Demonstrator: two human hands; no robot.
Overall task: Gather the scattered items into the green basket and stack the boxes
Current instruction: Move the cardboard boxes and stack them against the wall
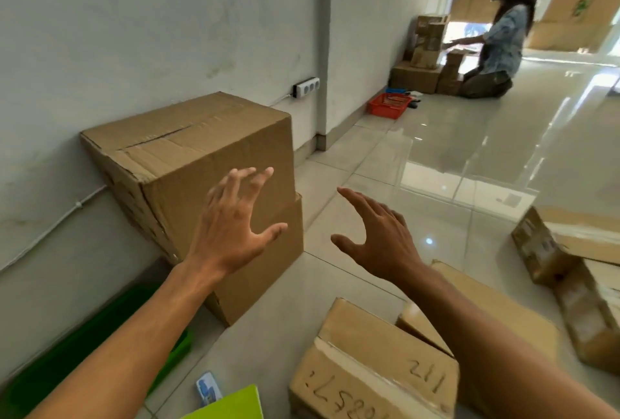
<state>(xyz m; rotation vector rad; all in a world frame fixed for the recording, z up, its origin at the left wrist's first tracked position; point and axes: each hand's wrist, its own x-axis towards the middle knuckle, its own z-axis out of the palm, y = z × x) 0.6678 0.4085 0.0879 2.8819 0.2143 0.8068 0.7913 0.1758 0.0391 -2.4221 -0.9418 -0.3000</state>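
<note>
Two cardboard boxes are stacked against the left wall: a large top box [188, 146] on a lower box [265, 271]. My left hand [231, 227] hovers in front of the top box with its fingers spread, holding nothing. My right hand [379, 240] is spread open to the right of the stack, over the floor. The green basket [84, 351] lies by the wall at the lower left, partly hidden by my left forearm. A box with handwritten numbers [369, 365] lies on the floor near me, with another box [496, 311] behind it.
More boxes [570, 261] lie at the right. A small blue-and-white packet [208, 388] and a lime-green sheet [231, 405] are on the floor at the bottom. Far off, a person [496, 42] kneels by stacked boxes [426, 62] and a red basket [389, 104]. A power strip [305, 86] hangs on the wall.
</note>
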